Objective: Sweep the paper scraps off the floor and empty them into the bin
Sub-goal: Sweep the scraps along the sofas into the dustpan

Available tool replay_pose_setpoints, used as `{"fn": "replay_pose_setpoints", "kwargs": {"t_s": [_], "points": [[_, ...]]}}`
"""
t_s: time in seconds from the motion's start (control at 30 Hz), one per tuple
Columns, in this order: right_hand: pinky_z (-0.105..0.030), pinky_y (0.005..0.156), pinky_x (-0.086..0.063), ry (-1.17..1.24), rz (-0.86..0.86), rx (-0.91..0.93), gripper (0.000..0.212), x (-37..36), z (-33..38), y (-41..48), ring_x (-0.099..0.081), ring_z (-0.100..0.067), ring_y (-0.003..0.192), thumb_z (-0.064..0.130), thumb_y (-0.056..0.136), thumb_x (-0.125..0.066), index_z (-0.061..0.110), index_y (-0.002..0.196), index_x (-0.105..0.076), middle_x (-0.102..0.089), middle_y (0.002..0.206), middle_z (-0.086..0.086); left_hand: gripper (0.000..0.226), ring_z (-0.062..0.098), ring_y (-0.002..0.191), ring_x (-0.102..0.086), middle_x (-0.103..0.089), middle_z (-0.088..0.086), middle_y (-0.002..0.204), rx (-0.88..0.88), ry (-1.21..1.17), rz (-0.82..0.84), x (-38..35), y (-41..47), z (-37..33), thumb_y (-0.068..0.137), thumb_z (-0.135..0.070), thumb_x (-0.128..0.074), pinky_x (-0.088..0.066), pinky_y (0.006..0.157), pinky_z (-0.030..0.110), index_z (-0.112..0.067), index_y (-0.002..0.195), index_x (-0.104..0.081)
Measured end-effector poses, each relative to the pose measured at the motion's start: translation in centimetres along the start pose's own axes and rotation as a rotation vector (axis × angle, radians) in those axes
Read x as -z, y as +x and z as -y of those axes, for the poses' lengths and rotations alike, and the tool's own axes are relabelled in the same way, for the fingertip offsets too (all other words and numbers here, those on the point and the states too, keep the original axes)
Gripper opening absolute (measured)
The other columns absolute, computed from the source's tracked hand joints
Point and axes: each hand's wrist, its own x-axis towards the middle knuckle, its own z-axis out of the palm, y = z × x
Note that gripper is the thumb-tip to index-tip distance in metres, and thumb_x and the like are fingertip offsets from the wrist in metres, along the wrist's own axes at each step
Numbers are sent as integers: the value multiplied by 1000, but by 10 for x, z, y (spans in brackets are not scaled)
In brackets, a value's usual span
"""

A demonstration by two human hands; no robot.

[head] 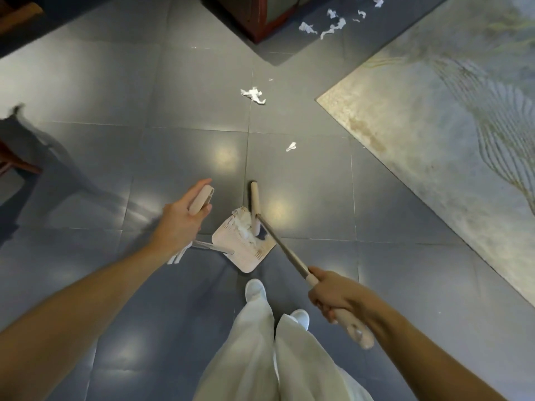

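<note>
My left hand (182,219) grips the beige top grip of the long-handled dustpan (244,250), which stands on the grey tiles in front of my feet. White paper scraps (243,227) lie inside the pan. My right hand (333,296) holds the beige handle of the broom (285,250); its narrow head (254,206) rests at the pan's mouth. More paper scraps lie on the floor ahead: a crumpled cluster (254,95), a small piece (291,146), and several pieces far off (333,24) near the furniture. No bin is in view.
A patterned beige rug (448,140) covers the floor on the right. Dark wooden furniture (254,21) stands at the top centre, and a chair leg (17,163) shows at the left edge. My white shoes (256,290) stand just behind the dustpan.
</note>
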Motion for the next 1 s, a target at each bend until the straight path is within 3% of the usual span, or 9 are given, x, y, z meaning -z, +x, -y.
{"fn": "replay_pose_setpoints", "kwargs": {"t_s": [0.13,0.2,0.37,0.57,0.7,0.8,0.9,1.0], "points": [[-24,44,-43,-46,-3,25,47,33,28,-22,-45,-14,41,3,83,-48,31,121,-50,-54,61,-9,46,8,53,-53,-64,0,90,-26,32,17,9,16,-4,94,-24,-61,-50,62,28,-58,123,-48],[-21,40,-42,-45,-6,36,48,47,42,-33,-44,-11,36,3,84,-49,34,121,-48,-52,53,-4,46,7,48,-50,-64,1,87,-30,10,-7,16,30,-8,94,-23,-61,-49,56,23,-60,119,-50],[-21,40,-42,-26,-66,67,58,84,80,-32,-43,-10,37,1,87,-50,35,133,-41,-49,57,-7,50,5,45,-48,-60,-10,78,-50,-51,-51,28,82,-31,94,-21,-60,-46,47,16,-65,116,-49],[-24,40,-41,181,-140,116,59,142,134,5,-43,-15,41,-3,86,-48,25,137,-42,-48,51,-7,49,0,54,-53,-59,-32,76,-97,-87,-71,31,166,-64,95,-22,-59,-46,53,12,-65,115,-49],[-20,36,-37,397,-167,106,68,188,179,30,-39,-14,39,-8,88,-45,25,147,-33,-45,49,-6,50,0,54,-53,-59,-32,79,-97,-108,-88,37,231,-90,95,-18,-59,-46,59,18,-63,117,-50],[-17,33,-35,517,-192,84,70,222,212,43,-38,-10,33,-10,89,-44,24,149,-30,-44,47,-5,56,0,51,-51,-59,-34,80,-119,-126,-105,44,274,-108,95,-16,-59,-45,54,12,-69,109,-50],[-16,33,-34,590,-225,68,67,246,242,55,-37,-9,31,-11,89,-43,23,146,-35,-43,50,-5,59,3,47,-49,-59,-35,80,-134,-134,-110,55,317,-122,94,-16,-59,-45,51,11,-72,105,-49],[-18,34,-37,572,-273,50,52,254,272,70,-39,-10,32,-10,88,-45,21,130,-47,-45,47,-5,59,2,48,-50,-60,-31,80,-152,-129,-98,74,364,-130,95,-15,-59,-45,50,11,-73,103,-49]]}}
